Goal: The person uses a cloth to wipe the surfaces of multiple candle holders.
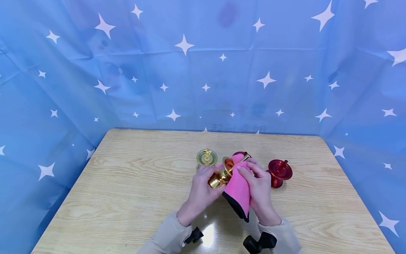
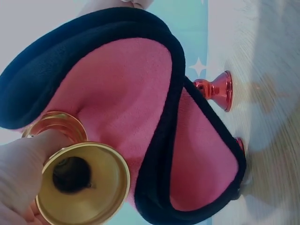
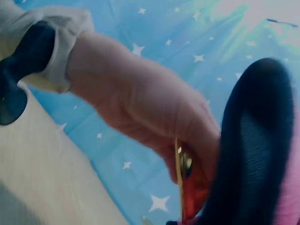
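My left hand point(image 1: 204, 187) grips a shiny gold candle holder point(image 1: 216, 180) by its stem and foot, tilted above the table. The hollow underside of its flared foot point(image 2: 84, 185) faces the camera in the left wrist view. In my right hand point(image 1: 260, 187) is a pink cloth point(image 1: 238, 187) with a black border, pinched between thumb and fingers. The cloth lies against the holder's dish end and hides part of it. From the right wrist, the black border point(image 3: 255, 145) fills much of the view, with my left hand point(image 3: 154, 101) beyond it.
Another gold candle holder point(image 1: 207, 157) stands upright behind my left hand. A red candle holder point(image 1: 279, 171) stands to the right of my right hand, and a second red one point(image 1: 242, 154) is mostly hidden behind the cloth. A blue star-patterned curtain point(image 1: 203, 70) surrounds the wooden table point(image 1: 127, 183).
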Motion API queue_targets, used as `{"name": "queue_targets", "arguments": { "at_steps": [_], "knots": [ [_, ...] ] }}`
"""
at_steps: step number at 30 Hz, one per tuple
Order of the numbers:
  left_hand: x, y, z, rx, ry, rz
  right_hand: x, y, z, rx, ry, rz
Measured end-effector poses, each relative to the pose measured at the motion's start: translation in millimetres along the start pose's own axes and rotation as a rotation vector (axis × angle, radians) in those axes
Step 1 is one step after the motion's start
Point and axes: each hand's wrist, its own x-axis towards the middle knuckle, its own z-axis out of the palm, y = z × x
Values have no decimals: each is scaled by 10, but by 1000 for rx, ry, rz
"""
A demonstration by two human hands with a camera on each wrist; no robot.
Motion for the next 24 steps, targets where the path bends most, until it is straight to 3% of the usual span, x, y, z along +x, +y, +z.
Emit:
{"name": "queue_targets", "arguments": {
  "at_steps": [5, 9, 12, 17, 24],
  "knots": [
    [9, -4, 8, -5, 4, 7, 40, -65, 5, 235, 71, -13],
    [1, -20, 2, -45, -2, -8, 46, -145, -32, 372, 109, 55],
    [-10, -36, 8, -69, 10, -30, 25, -180, -76, 429, 92, 124],
    [18, -36, 20, 11, 71, 22, -67, -127, -47, 294, 66, 109],
    [56, 15, 53, 224, 165, 156, -131, -9, 59, 77, 101, -44]
  ]
}}
